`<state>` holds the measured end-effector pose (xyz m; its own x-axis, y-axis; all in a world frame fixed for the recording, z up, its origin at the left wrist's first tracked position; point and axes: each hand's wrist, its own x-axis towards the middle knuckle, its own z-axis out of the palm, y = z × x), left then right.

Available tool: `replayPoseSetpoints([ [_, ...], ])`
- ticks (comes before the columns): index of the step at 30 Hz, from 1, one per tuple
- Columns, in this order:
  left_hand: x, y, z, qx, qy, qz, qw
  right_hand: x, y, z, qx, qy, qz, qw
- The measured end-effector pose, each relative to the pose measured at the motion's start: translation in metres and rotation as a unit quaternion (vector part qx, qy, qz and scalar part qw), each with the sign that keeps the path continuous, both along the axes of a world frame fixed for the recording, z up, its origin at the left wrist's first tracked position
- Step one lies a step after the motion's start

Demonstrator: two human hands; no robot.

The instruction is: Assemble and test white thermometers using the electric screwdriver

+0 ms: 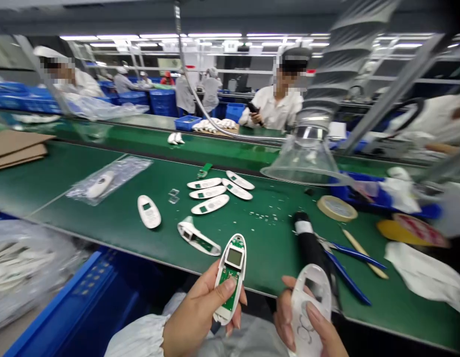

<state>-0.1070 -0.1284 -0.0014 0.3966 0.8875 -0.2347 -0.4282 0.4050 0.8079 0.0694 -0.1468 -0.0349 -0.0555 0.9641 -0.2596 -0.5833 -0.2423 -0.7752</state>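
Note:
My left hand (203,307) is closed around a white oval device housing (232,277); a green circuit board and a small grey screen show inside it, with my thumb resting on the board. In my right hand (289,317) is a white oval plastic cover (307,317), its inner side with ring shapes facing me. Just beyond my left hand, another housing (199,238) with a board inside lies on the bench. Several white covers (210,204) lie grouped farther back, and a single cover (149,212) lies to their left.
Right of centre lie a black cylindrical tool (304,238), blue-handled pliers (349,267), a wooden-handled tool (363,253) and a tape roll (337,208). A clear extraction hood (307,161) hangs above the bench. A blue bin (62,307) stands lower left. A co-worker (276,104) sits opposite.

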Motion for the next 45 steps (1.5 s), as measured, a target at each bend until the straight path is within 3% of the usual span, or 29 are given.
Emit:
replayPoseSetpoints([
  [4,0.03,0.009,-0.011,-0.031,0.004,-0.05,0.998,0.003,-0.008,0.011,0.02,0.033,-0.086,0.996],
  [8,0.041,0.015,-0.013,-0.048,0.028,-0.062,0.997,0.004,-0.012,0.014,0.012,0.05,-0.114,0.992],
  [22,0.049,0.02,-0.013,-0.057,0.046,-0.075,0.994,0.008,-0.012,0.018,-0.003,0.057,-0.104,0.993],
  [31,0.05,0.019,-0.018,-0.058,0.063,-0.086,0.993,0.015,-0.011,0.006,0.036,0.062,-0.071,0.995],
  [45,0.05,0.02,-0.015,-0.073,0.053,-0.087,0.992,0.009,-0.011,0.021,-0.013,0.051,-0.101,0.993],
])
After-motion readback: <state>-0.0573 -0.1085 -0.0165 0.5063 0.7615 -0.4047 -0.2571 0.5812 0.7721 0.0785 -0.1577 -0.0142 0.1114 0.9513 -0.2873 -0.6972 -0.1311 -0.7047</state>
